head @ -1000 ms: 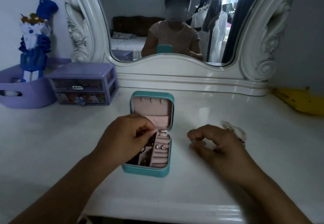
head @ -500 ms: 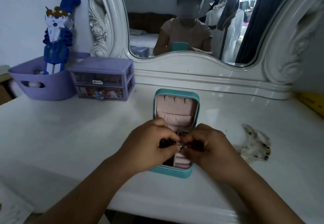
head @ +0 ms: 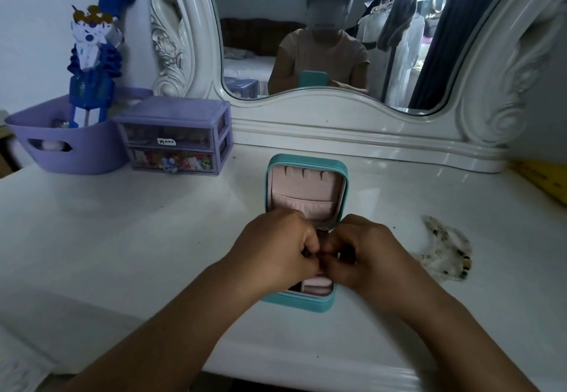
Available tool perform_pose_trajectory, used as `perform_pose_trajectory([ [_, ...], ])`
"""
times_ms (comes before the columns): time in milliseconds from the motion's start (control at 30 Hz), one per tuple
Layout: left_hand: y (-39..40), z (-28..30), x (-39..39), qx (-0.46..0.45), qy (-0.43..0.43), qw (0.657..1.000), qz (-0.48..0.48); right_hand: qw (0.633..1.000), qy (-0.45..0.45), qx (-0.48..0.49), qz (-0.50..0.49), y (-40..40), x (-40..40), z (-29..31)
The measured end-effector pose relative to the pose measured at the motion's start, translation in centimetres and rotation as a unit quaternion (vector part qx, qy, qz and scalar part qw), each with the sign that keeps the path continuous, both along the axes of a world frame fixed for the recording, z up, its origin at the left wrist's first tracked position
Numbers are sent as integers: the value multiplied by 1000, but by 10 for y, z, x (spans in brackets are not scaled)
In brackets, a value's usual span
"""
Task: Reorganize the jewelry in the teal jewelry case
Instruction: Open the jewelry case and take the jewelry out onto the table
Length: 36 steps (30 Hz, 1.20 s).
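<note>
R hand point(head: 372, 253) moved in; both hands' fingers point(head: 310, 246) pinched together over teal case point(head: 306, 163), item unclear.

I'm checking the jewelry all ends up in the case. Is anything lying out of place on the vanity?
Yes. A beaded strand lies in a loose tangle on the white vanity top, to the right of the open teal jewelry case and clear of both hands. It is the only jewelry visible outside the case.
</note>
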State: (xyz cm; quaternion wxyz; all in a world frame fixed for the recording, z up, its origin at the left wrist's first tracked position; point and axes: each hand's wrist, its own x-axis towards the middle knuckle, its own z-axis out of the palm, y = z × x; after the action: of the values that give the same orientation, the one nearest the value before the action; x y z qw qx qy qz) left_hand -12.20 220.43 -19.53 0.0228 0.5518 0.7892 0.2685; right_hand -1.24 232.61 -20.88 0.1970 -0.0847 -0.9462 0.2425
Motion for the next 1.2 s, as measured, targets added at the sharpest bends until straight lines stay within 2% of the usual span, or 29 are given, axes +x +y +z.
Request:
perform_pose_trajectory([
  [167,-1,-12,-6,45,7,999,-10,993,75,-91,11,6,17,-1],
  [367,1,-8,10,136,-17,989,-45,990,99,-99,6,26,54,-3],
  [433,6,-6,21,124,-5,989,-76,991,81,-110,2,35,67,-5],
  [567,23,-8,39,49,73,986,-139,996,29,-86,18,44,79,-12],
  [700,36,-14,47,18,97,985,-141,998,27,-45,17,45,77,-20],
  [1000,41,-18,46,16,76,989,-128,1000,14,-10,16,46,75,-23],
  [1200,36,-18,40,20,39,989,-142,994,58,-98,-6,48,83,-20],
])
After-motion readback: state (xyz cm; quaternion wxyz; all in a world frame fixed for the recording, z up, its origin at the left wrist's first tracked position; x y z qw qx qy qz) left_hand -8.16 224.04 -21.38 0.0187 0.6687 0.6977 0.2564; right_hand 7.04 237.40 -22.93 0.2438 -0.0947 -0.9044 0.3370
